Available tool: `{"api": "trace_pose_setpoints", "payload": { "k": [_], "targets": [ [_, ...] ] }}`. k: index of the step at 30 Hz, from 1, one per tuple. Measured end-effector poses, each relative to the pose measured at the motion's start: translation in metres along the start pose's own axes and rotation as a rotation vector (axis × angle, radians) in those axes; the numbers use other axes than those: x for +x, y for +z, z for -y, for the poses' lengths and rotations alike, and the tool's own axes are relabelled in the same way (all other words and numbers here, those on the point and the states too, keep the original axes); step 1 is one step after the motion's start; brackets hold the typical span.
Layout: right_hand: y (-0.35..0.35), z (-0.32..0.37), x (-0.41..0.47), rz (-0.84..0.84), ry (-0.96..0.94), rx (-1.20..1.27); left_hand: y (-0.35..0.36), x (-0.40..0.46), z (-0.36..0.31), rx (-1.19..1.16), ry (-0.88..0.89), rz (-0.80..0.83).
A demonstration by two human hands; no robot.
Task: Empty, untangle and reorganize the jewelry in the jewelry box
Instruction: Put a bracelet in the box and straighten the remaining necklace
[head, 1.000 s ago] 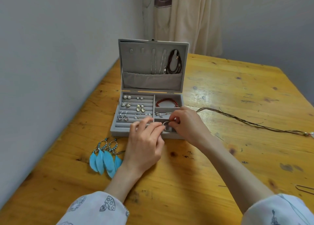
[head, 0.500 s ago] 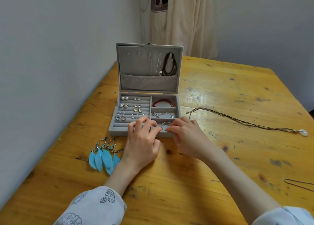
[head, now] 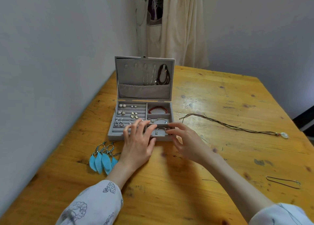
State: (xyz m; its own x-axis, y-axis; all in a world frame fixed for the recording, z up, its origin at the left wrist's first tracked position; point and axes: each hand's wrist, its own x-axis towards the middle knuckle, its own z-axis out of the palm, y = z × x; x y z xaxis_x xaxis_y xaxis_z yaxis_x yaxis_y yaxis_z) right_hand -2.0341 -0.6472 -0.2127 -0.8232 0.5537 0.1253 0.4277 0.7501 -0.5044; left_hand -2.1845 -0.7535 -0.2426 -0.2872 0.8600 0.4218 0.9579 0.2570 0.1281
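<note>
The grey jewelry box (head: 112,131) stands open on the wooden table, lid upright. Earrings (head: 129,114) sit in its left rows. Its right compartments hold a red bead bracelet (head: 158,109), a silver bracelet (head: 158,120) and, at the front, a silver bangle (head: 160,130). My left hand (head: 137,141) rests over the box's front edge with fingers spread and straight. My right hand (head: 184,139) hovers at the front right corner, fingertips beside the bangle's right end, holding nothing. A dark cord necklace (head: 163,75) and thin silver chains (head: 149,75) hang in the lid.
Blue feather earrings (head: 103,158) lie left of my left wrist. A long brown cord necklace (head: 237,126) with a pale pendant (head: 284,135) stretches across the table on the right. A thin chain (head: 282,182) lies near the right front. A wall runs along the table's left edge.
Both hands were pinching the silver bangle at the front right compartment. The bangle now lies in that compartment, and the fingers have let go and spread apart.
</note>
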Motion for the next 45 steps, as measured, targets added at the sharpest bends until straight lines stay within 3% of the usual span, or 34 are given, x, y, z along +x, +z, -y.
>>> {"api": "trace_pose_setpoints", "payload": {
  "k": [10,16,23,26,30,32,38,45],
  "targets": [
    [0.02,0.003,0.015,-0.193,0.082,0.003,0.001,0.017,-0.004,0.057,-0.139,0.044],
    [0.015,0.007,0.019,-0.154,0.109,0.058,-0.006,0.026,-0.006,-0.002,-0.165,0.053],
    [0.006,-0.008,-0.064,-0.146,0.204,-0.02,-0.026,-0.034,-0.021,-0.191,-0.09,0.03],
    [0.012,-0.002,-0.094,-0.086,0.169,-0.054,-0.036,-0.053,-0.007,-0.111,-0.262,0.047],
    [0.032,0.012,-0.113,0.029,0.139,-0.192,-0.053,-0.066,0.023,-0.041,-0.546,0.335],
    [0.04,0.014,-0.116,0.023,0.162,-0.256,-0.054,-0.079,0.02,-0.032,-0.515,0.433],
    [0.04,0.019,-0.11,-0.109,0.217,-0.115,-0.047,-0.104,-0.033,-0.036,-0.294,0.451],
    [0.041,0.036,-0.084,-0.166,0.241,-0.106,-0.053,-0.096,-0.056,-0.098,-0.187,0.256]
  ]
}}
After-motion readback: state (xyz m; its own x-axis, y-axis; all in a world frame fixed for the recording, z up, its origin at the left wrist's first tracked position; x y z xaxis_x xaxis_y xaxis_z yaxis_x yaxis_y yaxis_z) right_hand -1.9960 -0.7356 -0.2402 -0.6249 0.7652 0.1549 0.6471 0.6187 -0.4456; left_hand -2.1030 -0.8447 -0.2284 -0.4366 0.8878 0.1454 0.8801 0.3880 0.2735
